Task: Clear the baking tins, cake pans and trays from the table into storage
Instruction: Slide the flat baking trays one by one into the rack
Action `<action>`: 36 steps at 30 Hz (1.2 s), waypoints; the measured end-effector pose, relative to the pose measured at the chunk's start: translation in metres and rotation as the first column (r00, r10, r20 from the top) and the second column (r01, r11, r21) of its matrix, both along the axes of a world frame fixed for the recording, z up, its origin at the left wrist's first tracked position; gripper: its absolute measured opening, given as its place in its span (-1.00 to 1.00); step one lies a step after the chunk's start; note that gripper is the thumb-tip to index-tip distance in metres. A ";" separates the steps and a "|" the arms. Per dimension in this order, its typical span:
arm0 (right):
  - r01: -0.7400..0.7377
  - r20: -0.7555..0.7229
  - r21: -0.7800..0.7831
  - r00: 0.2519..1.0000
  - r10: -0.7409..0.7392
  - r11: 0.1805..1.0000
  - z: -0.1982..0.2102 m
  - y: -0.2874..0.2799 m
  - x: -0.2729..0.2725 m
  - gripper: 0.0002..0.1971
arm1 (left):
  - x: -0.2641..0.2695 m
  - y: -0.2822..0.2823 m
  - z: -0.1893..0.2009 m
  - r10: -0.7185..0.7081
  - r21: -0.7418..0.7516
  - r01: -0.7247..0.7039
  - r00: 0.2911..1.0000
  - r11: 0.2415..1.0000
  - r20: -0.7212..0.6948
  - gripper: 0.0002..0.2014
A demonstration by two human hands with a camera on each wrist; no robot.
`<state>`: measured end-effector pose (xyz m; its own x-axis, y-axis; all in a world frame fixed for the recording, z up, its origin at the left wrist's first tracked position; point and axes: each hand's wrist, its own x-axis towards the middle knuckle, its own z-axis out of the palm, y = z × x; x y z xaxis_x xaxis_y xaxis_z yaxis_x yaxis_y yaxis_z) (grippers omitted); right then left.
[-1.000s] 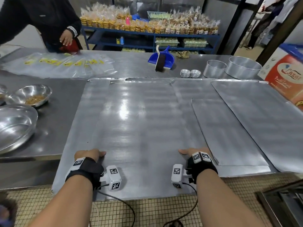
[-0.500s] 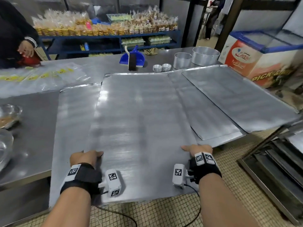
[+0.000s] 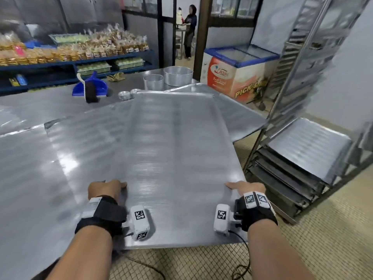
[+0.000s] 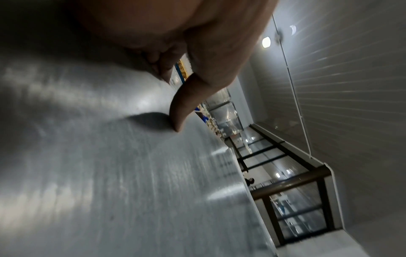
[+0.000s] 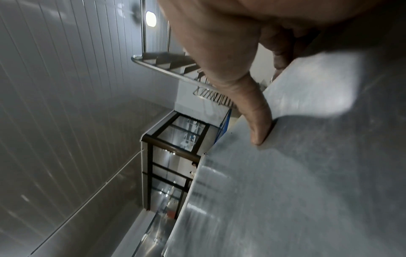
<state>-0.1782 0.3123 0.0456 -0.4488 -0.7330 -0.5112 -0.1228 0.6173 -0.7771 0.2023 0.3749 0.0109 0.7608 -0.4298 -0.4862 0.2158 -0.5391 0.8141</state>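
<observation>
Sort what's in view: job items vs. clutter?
Job: held tray, gripped by left hand and right hand; trays on table; two round cake pans; small tins; rack.

Clutter: blue dustpan; freezer; packaged goods shelf.

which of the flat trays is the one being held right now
The big tray in the middle, gripped at its near edge by the left hand and right hand. The other trays lie untouched on the table.
</observation>
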 end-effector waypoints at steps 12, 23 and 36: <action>0.333 0.003 0.015 0.943 -0.333 0.943 0.012 0.073 -0.174 -0.58 | -0.191 -0.042 0.027 -0.428 0.064 0.424 0.899 0.903 0.092 -0.71; 0.477 0.046 0.020 0.878 -0.477 0.879 0.003 0.126 -0.258 -0.47 | -0.297 -0.077 0.039 -0.671 0.132 0.658 0.733 0.741 0.112 -0.62; 0.649 0.007 0.102 0.757 -0.653 0.754 -0.030 0.078 -0.299 -0.70 | -0.359 -0.174 0.028 -0.770 0.209 0.743 0.631 0.635 0.094 -0.73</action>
<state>-0.4770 0.3904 0.0160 -0.7790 -0.2223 -0.5864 0.3635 0.6019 -0.7111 -0.1568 0.2006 0.0392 0.2682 -0.8283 -0.4919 -0.4443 -0.5595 0.6997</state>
